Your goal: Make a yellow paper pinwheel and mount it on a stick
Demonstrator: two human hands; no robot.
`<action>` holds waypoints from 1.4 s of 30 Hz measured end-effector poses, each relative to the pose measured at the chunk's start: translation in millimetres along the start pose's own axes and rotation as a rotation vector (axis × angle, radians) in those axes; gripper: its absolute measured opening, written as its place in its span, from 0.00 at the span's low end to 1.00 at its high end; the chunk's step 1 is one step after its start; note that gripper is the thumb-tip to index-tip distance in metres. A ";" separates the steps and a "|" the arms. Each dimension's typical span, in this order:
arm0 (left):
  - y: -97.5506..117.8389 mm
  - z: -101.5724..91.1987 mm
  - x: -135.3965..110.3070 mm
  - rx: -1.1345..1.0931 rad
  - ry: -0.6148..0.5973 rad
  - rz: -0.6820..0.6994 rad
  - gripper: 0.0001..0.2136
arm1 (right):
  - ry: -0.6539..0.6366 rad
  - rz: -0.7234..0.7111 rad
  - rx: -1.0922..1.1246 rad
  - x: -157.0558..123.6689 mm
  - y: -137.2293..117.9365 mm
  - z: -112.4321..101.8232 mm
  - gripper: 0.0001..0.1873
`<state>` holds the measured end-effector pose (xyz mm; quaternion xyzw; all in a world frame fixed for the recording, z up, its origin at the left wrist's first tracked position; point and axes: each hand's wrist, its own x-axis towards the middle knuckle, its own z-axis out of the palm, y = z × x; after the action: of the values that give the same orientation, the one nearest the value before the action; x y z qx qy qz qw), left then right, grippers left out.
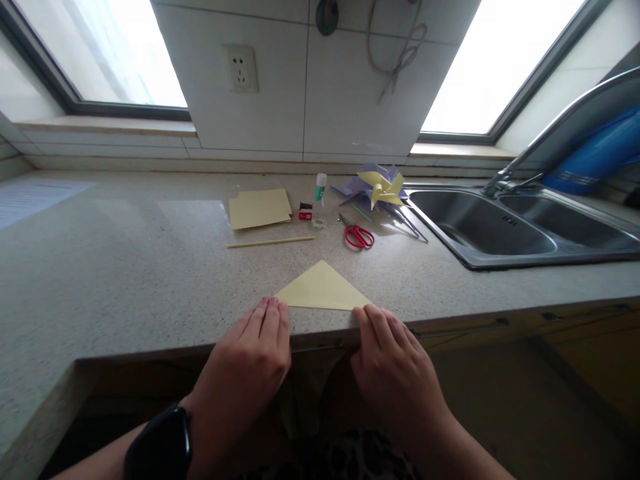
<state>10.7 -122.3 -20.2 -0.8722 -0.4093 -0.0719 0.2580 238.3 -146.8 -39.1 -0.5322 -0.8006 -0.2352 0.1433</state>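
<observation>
A tiled wall rises beyond the speckled desk where left hand and right hand, apart, touch a pale-yellow paper triangle between them, their grip unclear.

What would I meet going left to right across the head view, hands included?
Pale sheet, black watch, left hand, folded yellow paper, right hand, tap.

The paper is pale yellow, the counter speckled grey.

Blown-out windows, pale glare on the countertop, deep shadow below.
</observation>
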 end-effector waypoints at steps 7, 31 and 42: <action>-5.8 -7.3 -0.2 0.012 -0.035 -0.059 0.20 | -0.030 0.052 0.036 -7.1 7.4 -1.0 0.28; -12.4 -15.2 1.3 -0.759 -0.189 -0.055 0.13 | 0.256 0.033 0.498 -16.1 18.7 -1.8 0.08; -11.0 -2.7 15.7 -2.139 -0.568 -0.722 0.20 | 0.271 -0.310 0.737 0.9 -9.4 -48.8 0.03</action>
<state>12.9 -107.2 -8.3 -0.4623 -0.4076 -0.2520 -0.7461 228.3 -175.0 0.6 -0.2828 -0.8757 -0.0195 0.3908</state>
